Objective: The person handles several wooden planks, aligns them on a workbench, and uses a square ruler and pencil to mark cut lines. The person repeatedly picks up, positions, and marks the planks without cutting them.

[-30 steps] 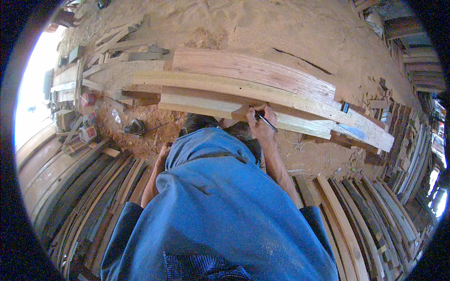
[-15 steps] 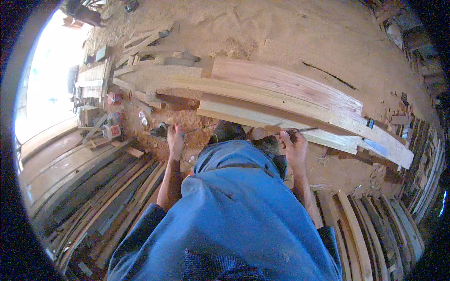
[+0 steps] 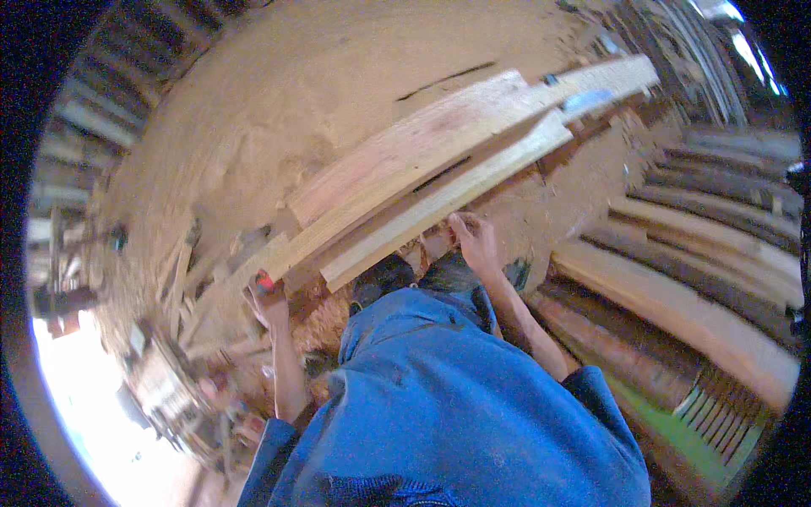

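Several long pale wooden planks (image 3: 439, 169) lie stacked slantwise across a sawdust-covered floor. My left hand (image 3: 270, 306) is raised to the lower left end of the stack, with a small red thing (image 3: 263, 282) at its fingertips. My right hand (image 3: 475, 243) rests with curled fingers against the near edge of the lowest plank (image 3: 448, 198); whether it holds anything is hidden. My blue shirt (image 3: 448, 406) fills the bottom of the view, and my dark shoes (image 3: 384, 279) show just under the planks.
Long boards (image 3: 693, 313) lie side by side on the right. Wood offcuts and small clutter (image 3: 194, 270) sit at the left, near a bright opening (image 3: 101, 422). Sawdust floor (image 3: 279, 110) spreads beyond the stack.
The view has swung round, so the planks now slant up to the right. My left hand has risen from the floor clutter to the stack's end. My right hand stays at the plank's edge.
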Available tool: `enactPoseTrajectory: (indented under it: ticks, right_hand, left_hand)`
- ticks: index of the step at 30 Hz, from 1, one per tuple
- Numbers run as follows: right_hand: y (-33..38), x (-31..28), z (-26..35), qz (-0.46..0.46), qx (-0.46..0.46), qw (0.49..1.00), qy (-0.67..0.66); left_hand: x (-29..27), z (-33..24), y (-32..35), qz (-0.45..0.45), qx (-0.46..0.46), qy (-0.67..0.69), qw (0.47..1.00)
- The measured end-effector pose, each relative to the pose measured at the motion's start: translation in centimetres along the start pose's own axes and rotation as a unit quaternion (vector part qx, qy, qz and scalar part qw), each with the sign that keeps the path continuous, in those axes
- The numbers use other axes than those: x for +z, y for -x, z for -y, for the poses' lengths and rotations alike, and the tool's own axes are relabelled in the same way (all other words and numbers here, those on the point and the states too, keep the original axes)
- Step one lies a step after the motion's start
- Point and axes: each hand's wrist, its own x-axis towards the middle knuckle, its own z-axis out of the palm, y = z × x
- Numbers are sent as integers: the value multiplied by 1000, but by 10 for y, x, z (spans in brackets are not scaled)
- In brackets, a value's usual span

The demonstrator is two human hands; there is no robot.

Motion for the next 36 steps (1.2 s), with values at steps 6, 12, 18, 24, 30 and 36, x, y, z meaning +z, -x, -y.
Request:
enactPoseTrajectory:
  ticks: [6,12,18,24,30,36]
  right_hand:
    - [121,-21,-95,-36,126,991,27]
    - [273,8,-245,-91,416,898,110]
    - [342,53,-240,-11,323,946,-11]
    - [333,29,-179,-4,143,974,-174]
    - [410,-15,-169,-357,309,780,-410]
    - [510,-27,-248,-567,263,650,-432]
  left_hand:
    - [-16,-34,-19,59,143,-219,963]
    - [-13,-30,-18,153,204,-89,963]
    - [-38,-17,52,406,184,27,895]
    - [2,-12,96,671,168,-77,718]
    - [92,21,99,690,392,-211,571]
    - [136,6,92,777,53,-60,625]
